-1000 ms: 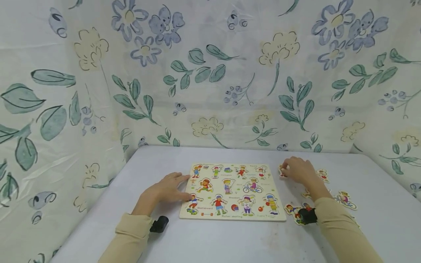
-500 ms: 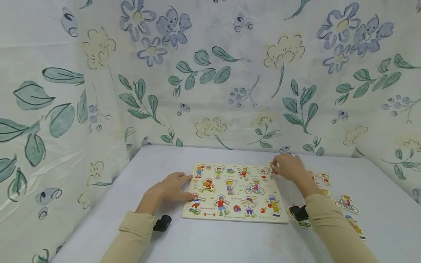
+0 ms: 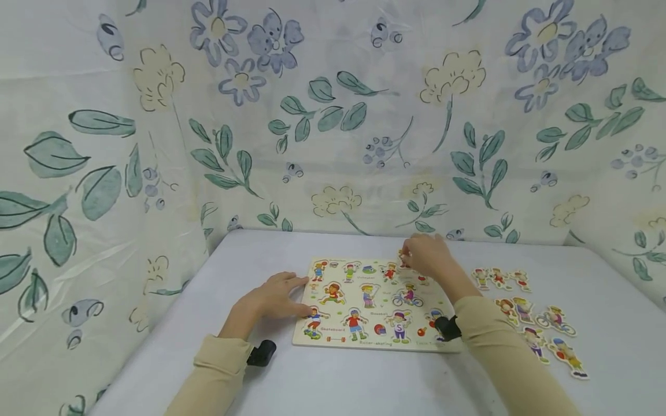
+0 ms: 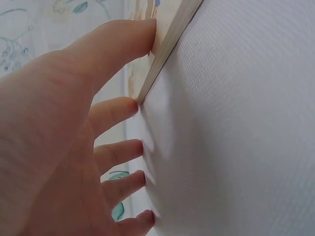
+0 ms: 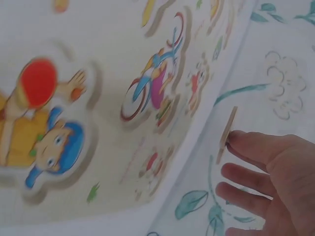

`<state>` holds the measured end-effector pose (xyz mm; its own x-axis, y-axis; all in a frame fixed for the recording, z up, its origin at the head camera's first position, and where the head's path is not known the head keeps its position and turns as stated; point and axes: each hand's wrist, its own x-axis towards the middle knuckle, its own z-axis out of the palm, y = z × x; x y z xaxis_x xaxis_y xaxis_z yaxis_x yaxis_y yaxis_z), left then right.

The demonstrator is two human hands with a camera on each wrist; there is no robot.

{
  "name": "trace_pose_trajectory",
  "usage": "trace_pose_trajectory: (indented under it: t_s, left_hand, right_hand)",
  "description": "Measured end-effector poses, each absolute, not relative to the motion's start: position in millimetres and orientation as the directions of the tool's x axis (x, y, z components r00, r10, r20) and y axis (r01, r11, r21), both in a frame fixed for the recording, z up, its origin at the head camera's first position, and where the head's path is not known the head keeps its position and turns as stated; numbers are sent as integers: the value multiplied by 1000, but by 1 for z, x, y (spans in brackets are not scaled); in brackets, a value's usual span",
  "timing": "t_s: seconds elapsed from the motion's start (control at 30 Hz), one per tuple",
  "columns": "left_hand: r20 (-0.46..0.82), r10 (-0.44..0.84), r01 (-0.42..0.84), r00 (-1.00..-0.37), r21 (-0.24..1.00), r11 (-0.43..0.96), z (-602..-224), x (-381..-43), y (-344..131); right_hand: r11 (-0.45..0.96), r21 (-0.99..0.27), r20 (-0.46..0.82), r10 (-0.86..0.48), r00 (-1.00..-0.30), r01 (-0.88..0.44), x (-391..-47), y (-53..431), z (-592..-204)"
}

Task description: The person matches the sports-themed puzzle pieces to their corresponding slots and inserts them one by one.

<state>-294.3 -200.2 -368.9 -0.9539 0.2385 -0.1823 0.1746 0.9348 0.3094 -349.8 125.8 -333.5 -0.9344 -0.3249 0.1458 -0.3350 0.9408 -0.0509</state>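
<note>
One small wooden cutout is pinched by the right hand [image 3: 429,254] above the puzzle board, around its one o'clock corner. The right wrist view shows the cutout [image 5: 227,132] nearly edge-on and clear of the board; its printed figure cannot be made out. The left hand [image 3: 276,296] lies at the nine o'clock edge, fingers spread apart and gripping nothing, its thumb touching the puzzle board [image 3: 346,315], apparently to steady it. On the board, sports figures are printed inside shaped recesses, with a cyclist recess [image 3: 407,296] near three o'clock. Farther out, from two to four o'clock of the board, loose figure pieces lie on the white table [image 3: 374,381], among them a cyclist piece [image 3: 555,321] and a table-tennis piece [image 3: 569,358].

The step looks like bringing a piece to its recess. Next would call for finding the matching outline, laying the cutout flat, turning it to fit and pressing it down.
</note>
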Motion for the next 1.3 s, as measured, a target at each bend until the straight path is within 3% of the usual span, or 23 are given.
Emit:
trace_pose_trajectory:
  t_s: [0.23, 0.73, 1.3]
  left_hand:
    - [-185, 238, 171, -954, 316, 933, -365, -294, -197]
    - [-195, 234, 161, -953, 327, 931, -366, -295, -201]
    - [-189, 206, 133, -960, 340, 931, -366, -295, -201]
  right_hand:
    - [934, 3, 156, -353, -923, -357, -353, 106, -328]
    - [901, -52, 143, -420, -896, -431, -364, 57, -303]
    - [890, -60, 67, -447, -892, -451, -376, -2, -320]
